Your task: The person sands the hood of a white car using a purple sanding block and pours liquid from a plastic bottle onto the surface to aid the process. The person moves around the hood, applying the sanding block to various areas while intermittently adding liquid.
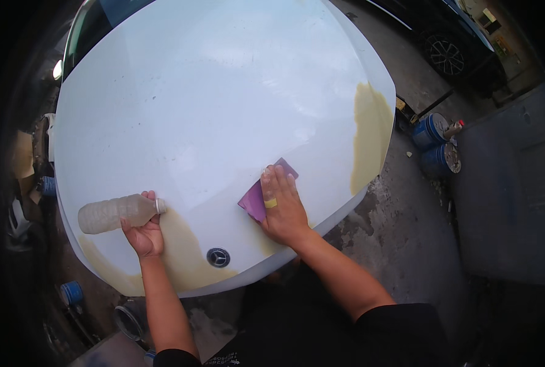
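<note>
The right hand lies flat, palm down, fingers extended close together over a folded purple sandpaper sheet, which pokes out to its left and past its fingertips on the white car hood; whether the thumb pinches the sheet, I cannot tell. The left hand curls round the neck end of a translucent plastic bottle, its white cap pointing toward the right hand. Just beyond the left wrist, toward the right forearm, sits a round star badge, with a yellowish patch between. My concern: a stroke running too far toward the left hand could scuff that badge, uneven fingertip pressure could groove the surface, and a slackened left grip might let the bottle roll away
</note>
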`<state>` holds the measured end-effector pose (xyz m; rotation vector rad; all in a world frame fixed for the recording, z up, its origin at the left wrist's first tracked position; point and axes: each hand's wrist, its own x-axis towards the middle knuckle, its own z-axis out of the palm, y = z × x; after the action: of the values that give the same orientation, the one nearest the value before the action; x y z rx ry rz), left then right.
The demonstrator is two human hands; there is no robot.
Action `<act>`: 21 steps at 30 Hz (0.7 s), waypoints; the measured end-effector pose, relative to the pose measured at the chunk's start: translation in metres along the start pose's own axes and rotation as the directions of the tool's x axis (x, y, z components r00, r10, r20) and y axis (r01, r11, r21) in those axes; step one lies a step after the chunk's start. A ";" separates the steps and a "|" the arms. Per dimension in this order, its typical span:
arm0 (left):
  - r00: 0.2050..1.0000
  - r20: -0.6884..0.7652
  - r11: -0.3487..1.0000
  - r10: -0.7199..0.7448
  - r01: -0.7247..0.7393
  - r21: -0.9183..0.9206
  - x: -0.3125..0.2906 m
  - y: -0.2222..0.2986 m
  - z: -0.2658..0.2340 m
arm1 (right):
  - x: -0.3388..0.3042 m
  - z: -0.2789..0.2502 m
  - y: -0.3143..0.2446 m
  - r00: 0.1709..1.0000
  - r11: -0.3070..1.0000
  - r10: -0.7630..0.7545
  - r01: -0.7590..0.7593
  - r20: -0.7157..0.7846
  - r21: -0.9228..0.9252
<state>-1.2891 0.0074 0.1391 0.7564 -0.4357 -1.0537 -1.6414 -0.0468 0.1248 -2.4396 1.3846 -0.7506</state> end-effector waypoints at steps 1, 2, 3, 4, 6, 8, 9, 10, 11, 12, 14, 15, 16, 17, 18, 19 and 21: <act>1.000 0.006 1.000 0.002 -0.002 -0.007 -0.002 0.002 0.000 | -0.008 -0.006 -0.001 0.998 0.999 -0.025 0.023 0.059 0.033; 1.000 0.011 1.000 0.003 -0.003 -0.015 -0.003 0.003 -0.001 | -0.008 -0.009 0.011 0.999 1.000 -0.017 0.017 0.045 0.019; 1.000 0.013 1.000 0.008 -0.007 -0.020 -0.003 0.002 0.003 | -0.006 -0.016 0.031 0.999 1.000 -0.007 0.007 0.032 -0.002; 1.000 0.016 1.000 0.005 -0.005 -0.019 -0.004 0.002 0.005 | 0.012 -0.019 0.053 0.997 0.991 0.079 -0.079 -0.011 -0.106; 1.000 0.002 0.999 0.029 -0.029 0.019 -0.007 0.002 0.012 | 0.072 -0.022 0.065 0.992 0.985 0.113 -0.119 -0.053 -0.127; 1.000 0.009 1.000 0.020 -0.020 0.001 -0.006 -0.003 0.015 | 0.103 -0.011 0.036 0.999 0.995 -0.015 0.011 -0.034 -0.100; 1.000 0.017 1.000 0.015 -0.015 -0.005 -0.005 -0.005 0.016 | 0.113 0.003 0.012 0.991 0.987 -0.129 0.126 -0.020 -0.097; 1.000 0.009 1.000 0.015 -0.015 -0.010 -0.005 -0.007 0.014 | 0.109 0.015 -0.019 0.977 0.977 -0.209 0.210 0.038 -0.040; 1.000 0.007 1.000 0.015 -0.015 -0.011 -0.006 -0.009 0.013 | 0.091 0.021 -0.045 0.953 0.958 -0.287 0.287 0.093 0.015; 1.000 0.000 1.000 0.020 -0.020 -0.006 -0.009 -0.007 0.010 | 0.067 0.025 -0.061 0.932 0.944 -0.328 0.321 0.155 0.070; 1.000 -0.013 1.000 0.021 -0.021 -0.013 -0.008 -0.010 0.011 | 0.036 0.021 -0.066 0.904 0.933 -0.359 0.347 0.232 0.092; 0.999 -0.037 1.000 0.030 -0.030 -0.009 -0.012 -0.006 0.010 | 0.027 0.014 -0.055 0.897 0.932 -0.363 0.354 0.251 0.082; 0.998 -0.058 0.999 0.034 -0.035 -0.013 -0.015 -0.005 0.013 | 0.024 0.004 -0.037 0.891 0.931 -0.362 0.359 0.272 0.065; 0.994 -0.066 0.996 0.082 -0.080 0.038 -0.017 -0.003 0.017 | 0.043 0.001 -0.017 0.929 0.956 -0.290 0.293 0.231 0.019; 0.990 -0.067 0.989 0.123 -0.117 0.090 -0.017 0.000 0.023 | 0.070 0.002 0.007 0.963 0.970 -0.232 0.240 0.136 -0.046; 0.984 -0.065 0.977 0.167 -0.156 0.147 -0.016 0.003 0.028 | 0.105 0.000 0.021 0.975 0.972 -0.189 0.203 0.117 -0.118; 0.975 -0.058 0.960 0.216 -0.202 0.195 -0.009 0.000 0.043 | 0.154 0.007 0.022 0.986 0.980 -0.126 0.140 0.106 -0.139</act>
<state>-1.3208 0.0007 0.1686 0.8964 -0.5410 -0.7887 -1.5890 -0.1894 0.1582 -2.6650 1.2926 -0.5681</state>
